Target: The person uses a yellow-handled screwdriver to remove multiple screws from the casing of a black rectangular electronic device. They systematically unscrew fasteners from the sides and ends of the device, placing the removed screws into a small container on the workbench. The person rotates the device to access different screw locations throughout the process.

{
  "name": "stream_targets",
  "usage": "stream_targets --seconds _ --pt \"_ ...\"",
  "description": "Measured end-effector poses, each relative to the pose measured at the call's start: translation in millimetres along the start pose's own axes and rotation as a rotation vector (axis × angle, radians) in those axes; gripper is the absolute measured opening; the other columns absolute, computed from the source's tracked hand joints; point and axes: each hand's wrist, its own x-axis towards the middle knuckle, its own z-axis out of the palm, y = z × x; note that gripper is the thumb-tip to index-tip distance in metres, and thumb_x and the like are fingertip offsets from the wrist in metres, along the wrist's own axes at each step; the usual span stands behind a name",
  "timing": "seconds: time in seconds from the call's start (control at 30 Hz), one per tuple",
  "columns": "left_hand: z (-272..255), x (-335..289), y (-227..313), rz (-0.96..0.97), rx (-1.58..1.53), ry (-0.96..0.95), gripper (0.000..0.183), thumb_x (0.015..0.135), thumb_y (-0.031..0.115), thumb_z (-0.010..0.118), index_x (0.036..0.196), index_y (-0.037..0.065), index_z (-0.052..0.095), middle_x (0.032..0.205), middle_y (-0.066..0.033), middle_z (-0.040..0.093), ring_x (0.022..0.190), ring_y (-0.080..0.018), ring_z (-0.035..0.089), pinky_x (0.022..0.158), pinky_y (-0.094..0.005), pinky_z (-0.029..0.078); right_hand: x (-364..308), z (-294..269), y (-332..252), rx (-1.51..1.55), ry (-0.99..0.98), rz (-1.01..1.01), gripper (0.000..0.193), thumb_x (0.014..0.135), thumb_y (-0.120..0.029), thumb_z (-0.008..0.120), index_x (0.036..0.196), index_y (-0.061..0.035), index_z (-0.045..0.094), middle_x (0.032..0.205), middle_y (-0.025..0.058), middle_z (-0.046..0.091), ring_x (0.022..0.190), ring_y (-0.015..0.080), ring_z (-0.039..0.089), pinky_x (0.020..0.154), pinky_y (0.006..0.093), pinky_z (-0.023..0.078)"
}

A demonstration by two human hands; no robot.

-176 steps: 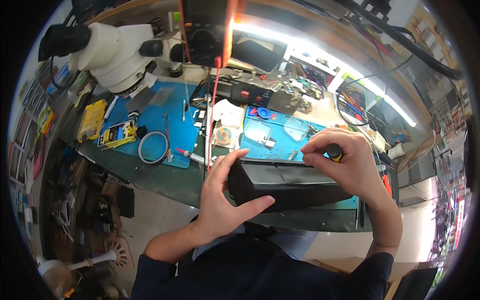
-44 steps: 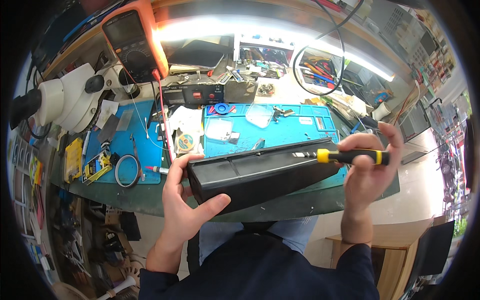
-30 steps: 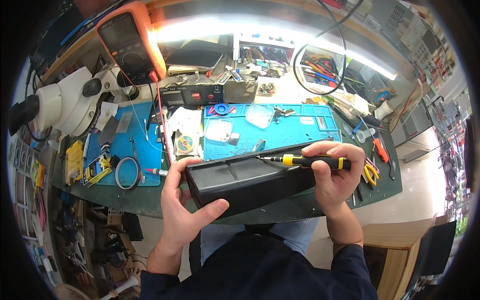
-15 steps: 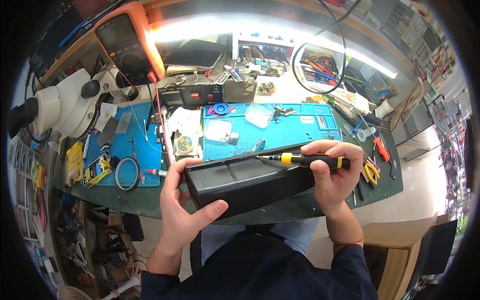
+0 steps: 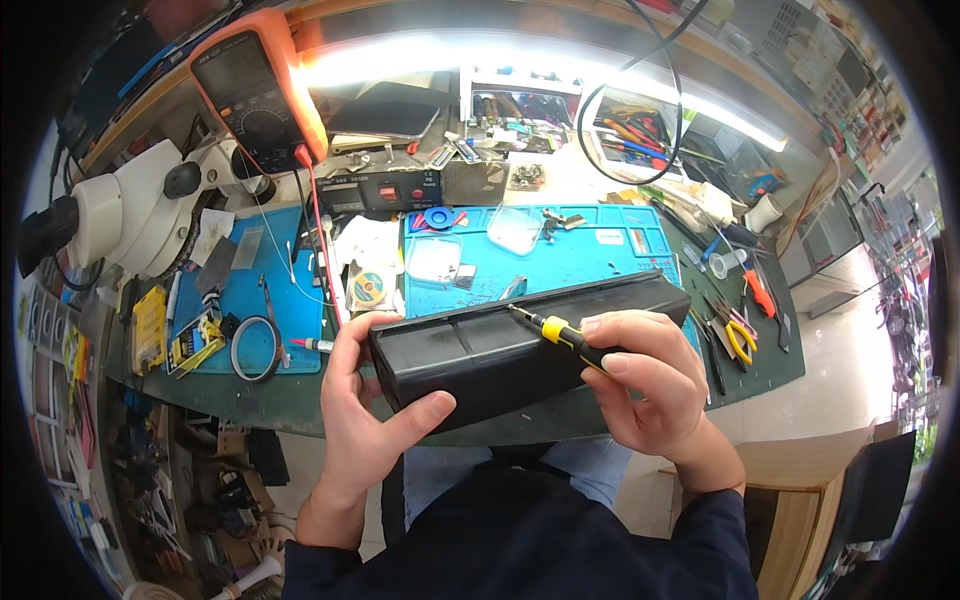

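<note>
A long black box-shaped case (image 5: 480,365) is held tilted above the front of the bench. My left hand (image 5: 375,410) grips its left end, thumb on the near face and fingers round the far side. In my right hand (image 5: 650,385) is a yellow and black screwdriver (image 5: 566,336), pinched by its handle between thumb and fingers. Its shaft points up and left, with the tip at the seam along the case's upper long edge. Whether a screw sits there is too small to tell.
Blue work mats (image 5: 590,240) with clear plastic lids lie behind the case. An orange multimeter (image 5: 262,95) and a white microscope (image 5: 130,210) stand at the left. Pliers (image 5: 740,340) and an orange-handled tool (image 5: 760,300) lie right. A dark cable loop hangs above.
My right hand has moved down and left, swinging the screwdriver from nearly level to slanting, handle lower. The case's right end is now uncovered. My left hand keeps its hold.
</note>
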Motion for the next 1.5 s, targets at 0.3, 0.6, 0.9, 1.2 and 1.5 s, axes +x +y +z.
stream_targets --seconds 0.3,0.6,0.9,1.2,1.5 --pt "-0.5 0.9 0.8 0.0 0.011 -0.007 0.079 0.076 0.021 0.092 0.137 0.0 0.047 0.118 -0.0147 0.061 0.108 -0.0201 0.067 0.089 -0.0308 0.061 14.6 -5.1 -8.4 -0.018 -0.114 0.0 0.041 0.077 0.011 0.073 0.116 0.0027 0.064 0.111 0.0196 0.069 0.092 0.0331 0.072 0.076 0.0386 0.062" --pt "-1.0 0.3 -0.7 0.025 0.027 -0.009 0.079 0.077 0.022 0.093 0.137 0.0 0.047 0.119 -0.0151 0.061 0.108 -0.0207 0.068 0.087 -0.0305 0.061 23.3 -7.4 -23.0 -0.204 -0.132 0.045 0.044 0.083 -0.002 0.08 0.123 0.0055 0.063 0.109 0.0184 0.071 0.089 0.0304 0.073 0.074 0.036 0.062" --pt "-0.9 0.0 -0.7 0.047 0.059 -0.006 0.076 0.077 0.022 0.092 0.134 0.0 0.049 0.116 -0.0134 0.062 0.106 -0.0196 0.069 0.085 -0.0301 0.062 23.4 -5.9 -28.8 -0.233 -0.171 0.094 0.056 0.083 -0.002 0.08 0.133 0.0092 0.057 0.107 0.0184 0.071 0.088 0.0318 0.073 0.073 0.0371 0.061" --pt "-0.9 -0.4 -0.6 0.061 0.078 -0.012 0.074 0.077 0.022 0.092 0.133 0.0 0.05 0.114 -0.0122 0.062 0.104 -0.0183 0.069 0.083 -0.0292 0.061 16.5 -0.5 -25.0 -0.191 -0.123 0.113 0.065 0.085 -0.008 0.081 0.14 0.011 0.053 0.11 0.0218 0.072 0.092 0.0329 0.074 0.074 0.0355 0.061" --pt "-2.8 -0.6 -1.5 0.059 0.09 -0.032 0.073 0.077 0.021 0.092 0.132 -0.001 0.049 0.119 -0.0117 0.058 0.106 -0.0191 0.068 0.083 -0.03 0.063 13.9 3.7 -21.8 -0.143 -0.121 0.07 0.065 0.089 -0.01 0.079 0.142 0.0125 0.05 0.109 0.0196 0.073 0.091 0.0306 0.074 0.075 0.0356 0.061"
